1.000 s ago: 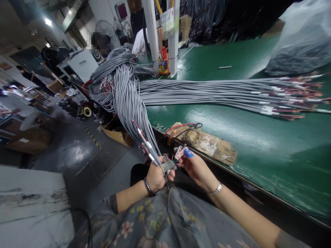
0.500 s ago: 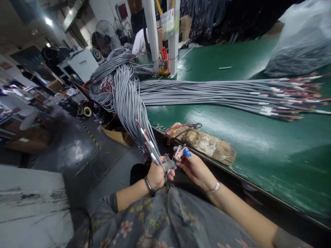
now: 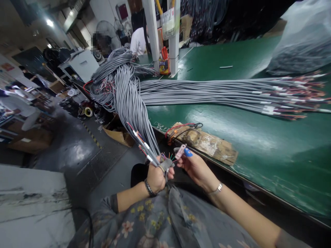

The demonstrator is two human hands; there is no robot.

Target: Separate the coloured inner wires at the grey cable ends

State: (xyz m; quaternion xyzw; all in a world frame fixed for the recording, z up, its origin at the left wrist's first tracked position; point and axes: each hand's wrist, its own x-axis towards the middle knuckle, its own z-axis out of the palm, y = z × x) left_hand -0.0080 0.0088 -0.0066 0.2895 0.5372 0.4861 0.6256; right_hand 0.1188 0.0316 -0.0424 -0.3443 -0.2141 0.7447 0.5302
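Note:
My left hand (image 3: 156,177) is closed around the ends of several grey cables (image 3: 152,159), with a grey wrap on its thumb. Thin coloured wires (image 3: 170,157) fan out from the cable end beside that thumb. My right hand (image 3: 195,168) pinches a small pale pink piece (image 3: 181,151), perhaps a clip or connector, right at the wire tips; its exact kind is unclear. Blue covering shows on the right thumb. Other cable ends with white sleeves and bared wires stick up past my left hand. Behind them hangs a thick bundle of grey cables (image 3: 130,91).
More grey cables (image 3: 207,91) lie across the green table (image 3: 279,148), their stripped ends to the right. A worn wooden board (image 3: 207,143) with red and black leads sits at the near edge. A white post (image 3: 173,44), plastic bag (image 3: 302,38) and cardboard box (image 3: 119,132) are around.
The pale pink piece has turned in my right fingers and shifted slightly. The cable ends above my left hand have swung a little to the left.

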